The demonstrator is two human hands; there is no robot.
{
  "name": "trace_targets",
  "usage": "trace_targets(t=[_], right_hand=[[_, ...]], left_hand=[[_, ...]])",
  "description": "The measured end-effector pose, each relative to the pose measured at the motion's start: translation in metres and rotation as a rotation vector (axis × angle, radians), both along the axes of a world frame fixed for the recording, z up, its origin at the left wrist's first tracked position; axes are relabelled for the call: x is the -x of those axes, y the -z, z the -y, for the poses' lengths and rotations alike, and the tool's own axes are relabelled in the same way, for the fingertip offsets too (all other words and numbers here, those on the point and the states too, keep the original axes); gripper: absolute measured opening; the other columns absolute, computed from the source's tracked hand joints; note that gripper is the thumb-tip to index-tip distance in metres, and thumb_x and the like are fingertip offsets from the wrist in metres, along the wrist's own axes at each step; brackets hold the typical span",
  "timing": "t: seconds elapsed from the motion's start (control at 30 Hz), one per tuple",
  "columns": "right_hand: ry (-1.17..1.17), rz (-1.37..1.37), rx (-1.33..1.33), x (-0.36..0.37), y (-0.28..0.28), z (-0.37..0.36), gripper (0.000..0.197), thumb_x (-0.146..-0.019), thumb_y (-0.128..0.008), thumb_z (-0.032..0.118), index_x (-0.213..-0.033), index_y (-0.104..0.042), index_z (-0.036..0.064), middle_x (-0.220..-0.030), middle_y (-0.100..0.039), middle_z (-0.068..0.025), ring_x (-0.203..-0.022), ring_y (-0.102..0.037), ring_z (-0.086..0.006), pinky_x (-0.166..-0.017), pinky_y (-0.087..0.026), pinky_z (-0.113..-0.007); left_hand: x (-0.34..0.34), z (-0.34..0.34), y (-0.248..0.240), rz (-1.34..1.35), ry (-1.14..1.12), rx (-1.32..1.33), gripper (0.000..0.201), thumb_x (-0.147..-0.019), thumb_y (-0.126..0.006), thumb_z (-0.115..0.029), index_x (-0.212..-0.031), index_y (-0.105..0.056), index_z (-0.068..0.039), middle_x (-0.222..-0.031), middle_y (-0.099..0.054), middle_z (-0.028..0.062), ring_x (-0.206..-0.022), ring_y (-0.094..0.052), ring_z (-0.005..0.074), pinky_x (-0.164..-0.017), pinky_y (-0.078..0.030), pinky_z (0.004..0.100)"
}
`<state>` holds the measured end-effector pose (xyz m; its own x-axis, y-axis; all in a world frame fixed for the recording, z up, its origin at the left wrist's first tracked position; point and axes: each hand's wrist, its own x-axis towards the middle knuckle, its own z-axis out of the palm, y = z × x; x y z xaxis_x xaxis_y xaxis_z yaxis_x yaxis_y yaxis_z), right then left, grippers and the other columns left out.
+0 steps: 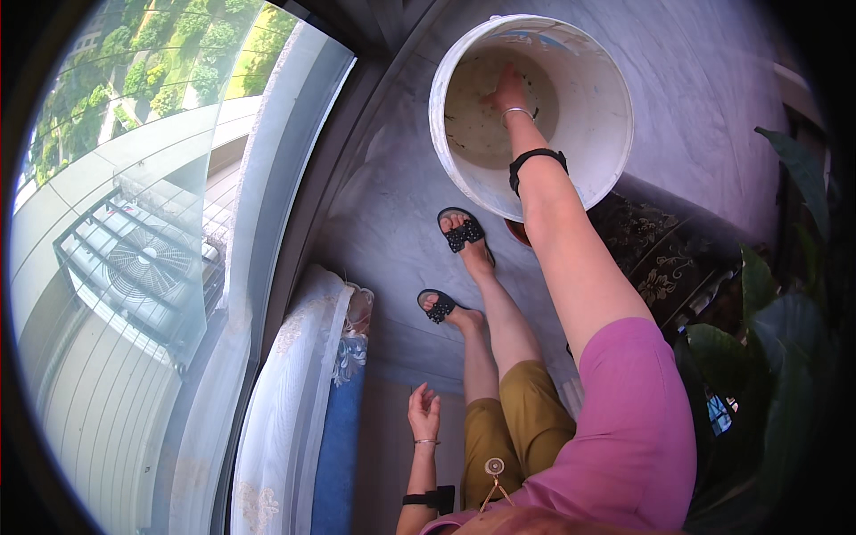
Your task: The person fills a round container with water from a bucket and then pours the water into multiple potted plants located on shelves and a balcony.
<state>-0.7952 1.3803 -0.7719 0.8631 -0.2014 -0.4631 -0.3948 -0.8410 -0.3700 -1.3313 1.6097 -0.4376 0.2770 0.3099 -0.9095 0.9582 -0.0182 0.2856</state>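
Observation:
My right hand (509, 89) reaches down into a large white bucket (593, 134). Its thumb stands apart from the fingers, and nothing shows in its grasp. Murky, pale greenish water (477, 134) with dark bits lies at the bucket's bottom, and the hand is at or just in it; the exact depth is unclear. My left hand (424, 412) hangs low beside my legs, its fingers loosely bent and holding nothing. Both wrists wear a bracelet, and a black band circles each forearm.
Left of me are a window (294, 134) and a white lace curtain (290, 401) with blue cloth. Behind the bucket's near side lies a dark flower-patterned covering (655, 254). Leafy plants (785, 374) crowd the right. My sandalled feet (464, 234) stand on the grey marbled floor (374, 232).

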Motion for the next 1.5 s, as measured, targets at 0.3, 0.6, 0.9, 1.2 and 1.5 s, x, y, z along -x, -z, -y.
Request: trace_targets(t=[0.3,0.6,0.9,1.2,1.5], right_hand=[[-0.012,-0.122,0.119,-0.018,-0.06,-0.008,0.1,-0.049,-0.085,0.026,-0.129,-0.03,0.0,-0.12,-0.047,-0.0259,-0.11,-0.05,-0.0389,-0.092,-0.045,-0.042],[0.119,0.29,-0.029,0.003,-0.158,-0.038,0.088,-0.055,-0.082,0.023,-0.126,-0.034,0.0074,-0.124,-0.045,-0.0186,-0.115,-0.046,-0.0345,-0.095,-0.042,-0.041],[0.311,0.536,-0.109,0.058,-0.251,-0.064,0.088,-0.053,-0.083,0.019,-0.124,-0.032,0.0104,-0.122,-0.042,-0.0165,-0.113,-0.044,-0.0352,-0.095,-0.04,-0.041],[0.361,0.83,-0.076,0.106,-0.364,-0.072,0.096,-0.05,-0.083,0.017,-0.129,-0.03,0.0078,-0.12,-0.042,-0.0185,-0.113,-0.04,-0.036,-0.096,-0.034,-0.045],[0.168,1.048,-0.383,0.194,-0.597,-0.108,0.091,-0.057,-0.082,0.023,-0.13,-0.032,0.0007,-0.12,-0.046,-0.0207,-0.112,-0.046,-0.0368,-0.094,-0.038,-0.041]], left_hand=[[0.002,-0.015,-0.012,0.022,0.001,-0.008,0.041,-0.08,-0.059,0.004,-0.12,-0.051,-0.001,-0.118,-0.049,0.011,-0.103,-0.058,0.0214,-0.087,-0.049,0.0301],[0.014,-0.023,-0.02,0.145,0.014,-0.047,0.041,-0.079,-0.061,0.002,-0.119,-0.053,-0.003,-0.111,-0.051,0.0092,-0.1,-0.058,0.0187,-0.083,-0.05,0.0285],[0.058,-0.058,-0.051,0.256,0.103,-0.122,0.042,-0.079,-0.063,0.001,-0.12,-0.052,-0.004,-0.111,-0.055,0.0073,-0.095,-0.059,0.0149,-0.082,-0.05,0.0273],[0.05,-0.092,-0.084,0.432,0.084,-0.097,0.042,-0.079,-0.063,-0.002,-0.12,-0.052,-0.002,-0.112,-0.055,0.01,-0.095,-0.06,0.0181,-0.084,-0.049,0.0295],[-0.042,-0.12,-0.163,0.614,0.198,-0.073,0.041,-0.083,-0.061,-0.007,-0.122,-0.05,0.002,-0.119,-0.056,0.0154,-0.101,-0.059,0.0206,-0.088,-0.046,0.0304]])
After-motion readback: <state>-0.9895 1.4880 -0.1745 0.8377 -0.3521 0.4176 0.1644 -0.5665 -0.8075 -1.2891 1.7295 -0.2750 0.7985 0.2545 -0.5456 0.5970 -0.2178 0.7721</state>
